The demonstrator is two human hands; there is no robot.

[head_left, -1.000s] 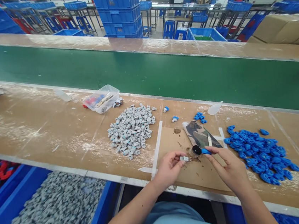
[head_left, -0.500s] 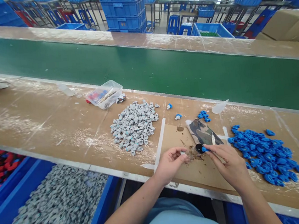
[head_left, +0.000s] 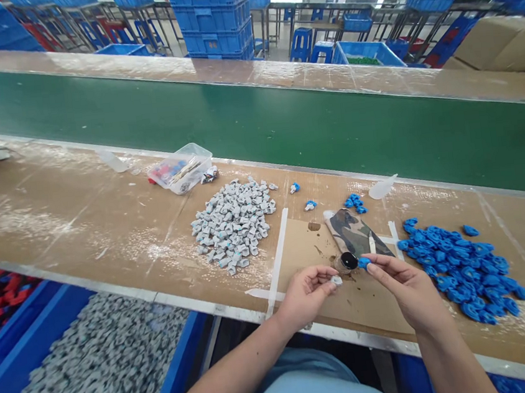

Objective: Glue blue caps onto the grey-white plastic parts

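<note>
My left hand [head_left: 308, 295] pinches a small grey plastic part [head_left: 336, 280] between thumb and fingertips. A small blue plastic part [head_left: 364, 263] is gripped by the fingertips of my right hand [head_left: 403, 285], close beside a small clear jar [head_left: 347, 261] with a black top or dark contents; I cannot tell which. The jar stands on a stained cardboard sheet [head_left: 345, 313]. Behind it lies a camouflage cloth [head_left: 353, 231] with a pale thin tool [head_left: 372, 242] on it. Grey parts form a pile [head_left: 234, 221] to the left, and blue parts a pile [head_left: 462, 266] to the right.
Two joined blue-and-grey pieces [head_left: 310, 205] and a small blue cluster [head_left: 354, 202] lie behind the cloth. A clear plastic box [head_left: 183, 170] stands farther left. Beyond the bench runs a green belt [head_left: 255, 122]. A bin of grey parts [head_left: 87, 365] sits at lower left.
My right hand has drawn the blue part slightly back from the jar's top. My left hand has moved a little toward me and right, its grey part now more visible. The view has shifted slightly.
</note>
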